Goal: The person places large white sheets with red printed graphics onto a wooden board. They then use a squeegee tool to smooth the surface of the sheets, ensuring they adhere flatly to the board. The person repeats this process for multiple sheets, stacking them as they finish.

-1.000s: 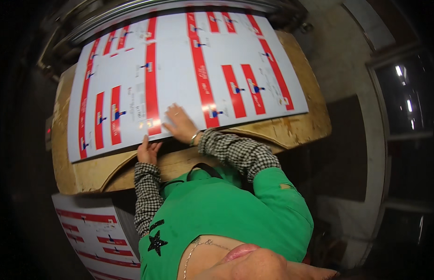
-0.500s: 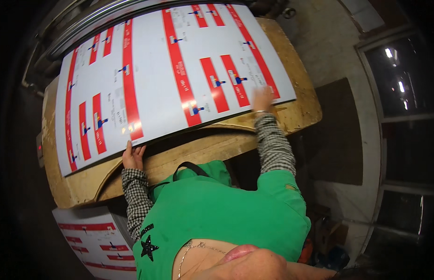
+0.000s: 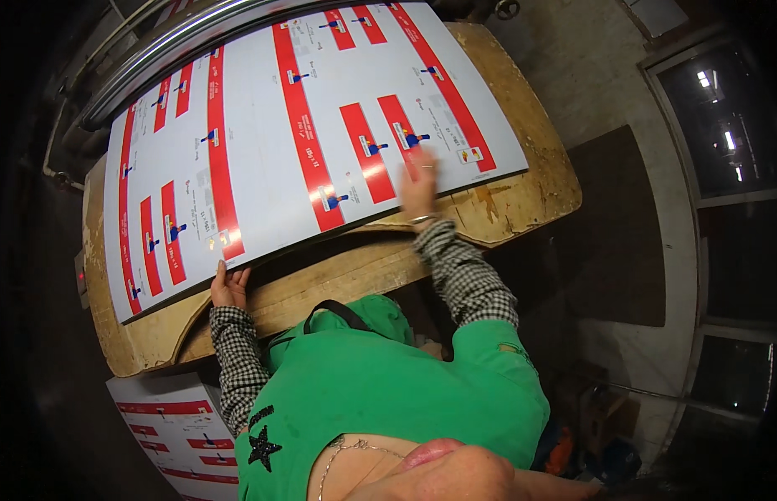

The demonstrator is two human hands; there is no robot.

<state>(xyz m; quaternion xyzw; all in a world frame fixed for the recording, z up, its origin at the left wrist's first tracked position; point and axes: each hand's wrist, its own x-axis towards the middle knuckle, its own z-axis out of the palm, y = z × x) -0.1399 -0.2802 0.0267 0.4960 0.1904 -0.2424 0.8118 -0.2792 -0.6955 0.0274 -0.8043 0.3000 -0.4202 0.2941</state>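
Observation:
A large stack of white printed sheets [image 3: 255, 167] with red strips and small blue figures lies on a worn wooden board in front of me. My left hand [image 3: 230, 288] is at the near edge of the stack, left of the middle. Its fingers are stretched and slightly apart, with the tips at the sheet edge. Farther right, my right hand [image 3: 419, 185] rests over the near edge of the top sheet beside a red strip. It is a little blurred, but its fingers look extended and nothing shows in them.
Long metal rollers [image 3: 146, 68] run across the far left side of the stack. The wooden board [image 3: 534, 163] has a curved cutout on my side. Below it at the lower left stands another stack of similar sheets [image 3: 164, 397]. A dark panel [image 3: 614, 225] and windows [image 3: 722, 125] are at the right.
My right hand has moved left along the near edge, away from the right corner. My left hand stays at about the same spot on the edge. The view has shifted slightly.

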